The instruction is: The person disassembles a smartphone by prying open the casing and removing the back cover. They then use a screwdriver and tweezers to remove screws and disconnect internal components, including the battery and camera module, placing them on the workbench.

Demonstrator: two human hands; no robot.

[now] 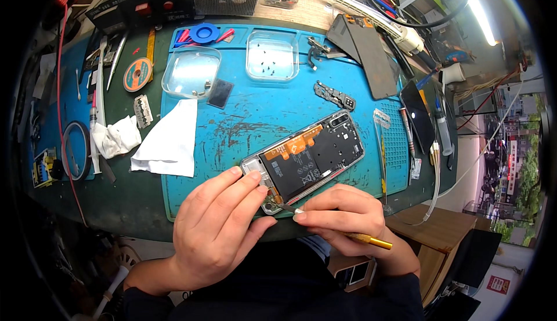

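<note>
An opened smartphone (342, 153) lies slanted on the blue work mat, its black battery (295, 167), orange flex cable (296, 144) and inner boards bare. My left hand (217, 219) holds its lower-left end, the fingers straight across that end and the thumb beside the near corner. Between the fingers of my right hand (345, 214) is a slim gold-handled blade tool (374, 241). Its thin metal tip points at the small parts near the phone's bottom corner; whether it touches them I cannot tell. A black inner cover piece (335, 96) lies just beyond the phone.
Two clear plastic boxes, one (272, 51) with several screws, stand at the back of the mat (226, 129). White cloths (168, 138) and a solder reel (138, 74) lie left. A grey phone panel (371, 60), a razor blade (382, 118) and tweezers (383, 164) are right.
</note>
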